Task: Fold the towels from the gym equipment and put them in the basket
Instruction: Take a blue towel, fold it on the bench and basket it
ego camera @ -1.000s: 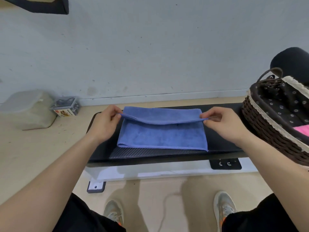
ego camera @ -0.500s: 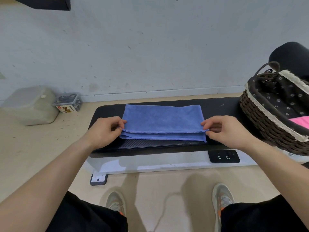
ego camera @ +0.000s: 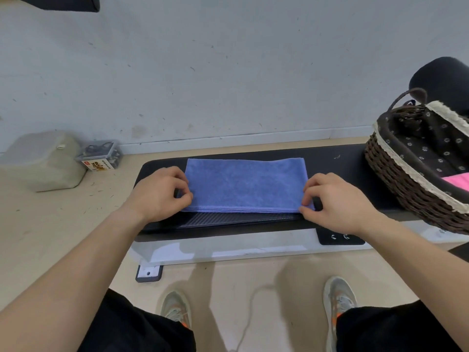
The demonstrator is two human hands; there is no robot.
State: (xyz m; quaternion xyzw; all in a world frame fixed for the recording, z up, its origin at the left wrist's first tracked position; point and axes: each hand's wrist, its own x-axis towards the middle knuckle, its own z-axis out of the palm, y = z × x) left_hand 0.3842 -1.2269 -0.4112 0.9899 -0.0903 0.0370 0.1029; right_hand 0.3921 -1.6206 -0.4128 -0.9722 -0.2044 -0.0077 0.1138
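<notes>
Blue terry, folded in layers: the towel [ego camera: 246, 184] is laid flat across the middle of the walking pad [ego camera: 337, 161]. Its near-left corner is pinched by the left hand [ego camera: 157, 194] and its near-right corner by the right hand [ego camera: 337, 201], with the fingers curled on the stacked edges. For a clean next fold, those edges should be squared and the cloth smoothed before it is carried to the basket [ego camera: 396, 179] at the pad's right end, where a pink towel [ego camera: 456, 180] lies.

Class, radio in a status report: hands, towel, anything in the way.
Left hand, right hand each pinch a near corner of the blue towel. Towel folded, flat on the treadmill. Nothing blocks the basket.
</notes>
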